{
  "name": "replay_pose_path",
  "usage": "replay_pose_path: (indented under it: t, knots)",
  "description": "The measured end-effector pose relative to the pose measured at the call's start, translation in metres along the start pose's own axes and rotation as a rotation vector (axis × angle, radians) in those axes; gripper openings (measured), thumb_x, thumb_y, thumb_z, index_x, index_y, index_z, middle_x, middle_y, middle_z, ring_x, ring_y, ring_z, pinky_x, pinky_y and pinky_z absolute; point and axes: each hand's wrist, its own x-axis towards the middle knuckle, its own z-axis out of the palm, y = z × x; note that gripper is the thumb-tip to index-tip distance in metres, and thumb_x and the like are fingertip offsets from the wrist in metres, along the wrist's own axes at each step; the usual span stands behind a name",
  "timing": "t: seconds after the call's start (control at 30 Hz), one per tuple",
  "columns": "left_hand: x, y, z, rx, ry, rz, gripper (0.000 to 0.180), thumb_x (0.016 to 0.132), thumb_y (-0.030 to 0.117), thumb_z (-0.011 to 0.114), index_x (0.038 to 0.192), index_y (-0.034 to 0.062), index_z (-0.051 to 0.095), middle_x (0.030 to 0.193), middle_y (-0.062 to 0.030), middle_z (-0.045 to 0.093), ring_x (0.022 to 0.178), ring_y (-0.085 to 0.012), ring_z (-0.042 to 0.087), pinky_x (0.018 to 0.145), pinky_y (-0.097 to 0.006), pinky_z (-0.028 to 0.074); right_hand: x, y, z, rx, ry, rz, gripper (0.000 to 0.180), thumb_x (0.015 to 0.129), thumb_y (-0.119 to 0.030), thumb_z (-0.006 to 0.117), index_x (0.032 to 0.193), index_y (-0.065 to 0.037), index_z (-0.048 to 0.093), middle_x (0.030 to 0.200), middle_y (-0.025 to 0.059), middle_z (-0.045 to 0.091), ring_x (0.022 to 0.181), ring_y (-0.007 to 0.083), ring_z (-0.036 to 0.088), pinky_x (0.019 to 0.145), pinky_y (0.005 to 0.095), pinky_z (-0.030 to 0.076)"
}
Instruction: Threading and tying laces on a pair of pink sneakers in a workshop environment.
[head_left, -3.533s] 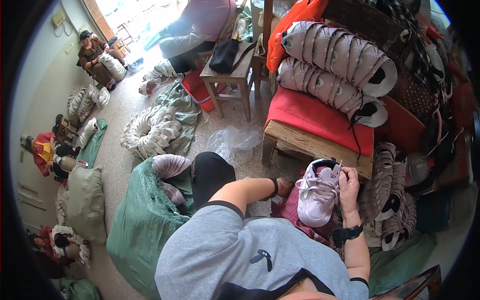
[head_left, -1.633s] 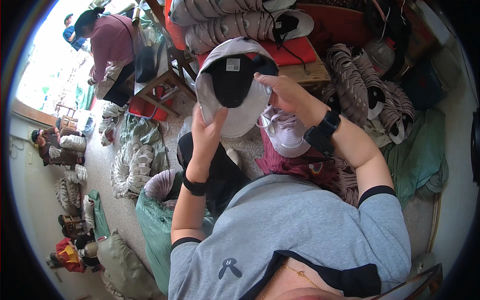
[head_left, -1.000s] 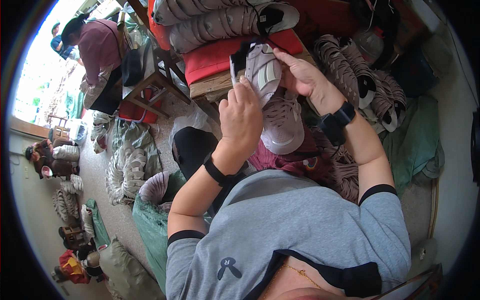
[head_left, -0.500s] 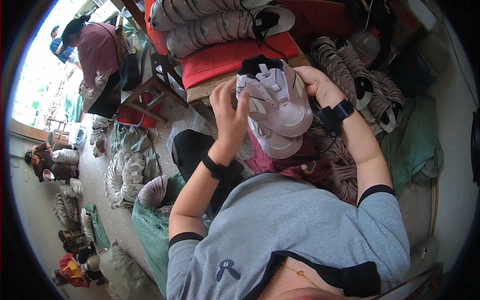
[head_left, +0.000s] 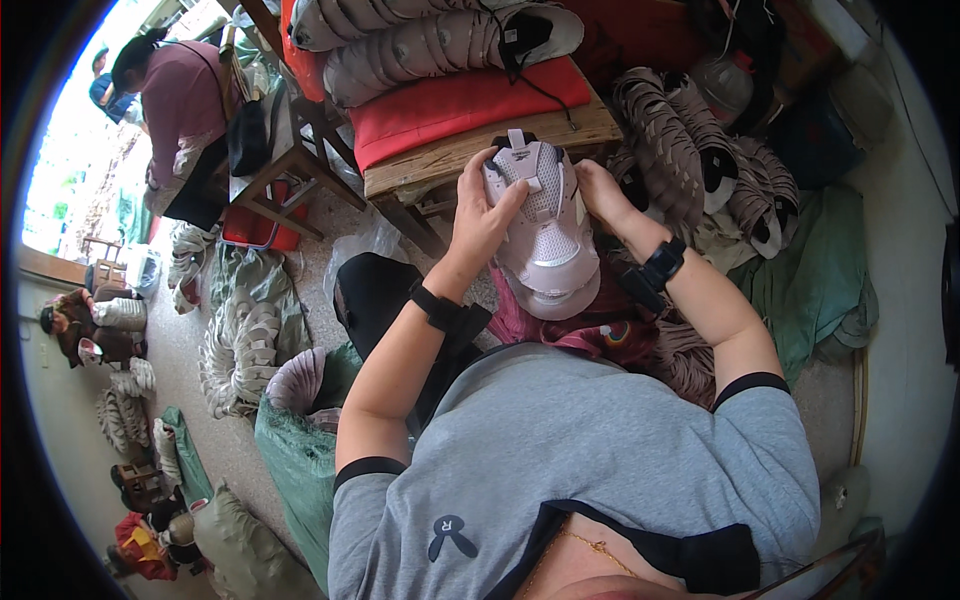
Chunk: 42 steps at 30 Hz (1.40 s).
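A pale lilac shoe upper is held up in front of the chest, above the lap, just before the front edge of a wooden bench. Its long axis is seen running roughly away from the person, with the tongue end pointed toward the bench and the rounded toe turned back toward the body. The left hand is closed around the left side, with the thumb laid across the mesh top. The right hand is clasped on the right side near the tongue. A red cushion is spread on the bench, with stacked grey uppers laid along its far edge.
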Motion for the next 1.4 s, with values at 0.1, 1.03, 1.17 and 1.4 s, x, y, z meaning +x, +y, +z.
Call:
replay_pose_path:
  t: [0.1,1.03,1.17,1.4]
  knots:
    - [-0.006,-0.008,-0.004,-0.153,-0.015,-0.035,0.070,0.088,0.033,0.071,0.142,0.0033,0.038,0.133,-0.0171,0.045,0.123,-0.0266,0.047,0.105,-0.037,0.039,-0.017,-0.060,-0.010,-0.365,-0.013,-0.003,0.033,0.103,-0.031,0.047,0.100,-0.001,0.060,0.100,0.0077,0.064,0.094,0.0132,0.055,0.087,0.0303,0.045]
    - [0.005,-0.043,0.007,-0.123,-0.044,-0.054,0.060,0.099,0.025,0.060,0.147,0.0069,0.029,0.136,-0.0105,0.043,0.121,-0.0169,0.043,0.107,-0.030,0.031,-0.257,0.109,-0.224,-0.759,-0.169,0.519,0.020,0.083,-0.016,0.069,0.097,-0.003,0.073,0.087,0.0124,0.073,0.081,0.0239,0.071,0.074,0.0364,0.054]
    - [-0.002,-0.036,0.004,-0.140,-0.029,-0.154,0.060,0.100,0.027,0.059,0.149,0.0088,0.029,0.138,-0.0115,0.041,0.124,-0.0181,0.042,0.109,-0.031,0.030,-0.269,0.128,-0.189,-0.653,0.020,0.709,0.021,0.080,-0.017,0.070,0.098,-0.006,0.075,0.092,0.0132,0.073,0.088,0.0280,0.070,0.076,0.0382,0.054]
    - [-0.005,-0.033,0.005,-0.104,-0.002,-0.218,0.063,0.100,0.035,0.057,0.150,0.0095,0.029,0.145,-0.0146,0.038,0.134,-0.0234,0.037,0.113,-0.037,0.026,-0.285,0.124,-0.156,-0.783,0.070,0.610,0.023,0.080,-0.015,0.068,0.103,-0.015,0.073,0.099,0.0171,0.066,0.099,0.0366,0.063,0.083,0.0442,0.051]
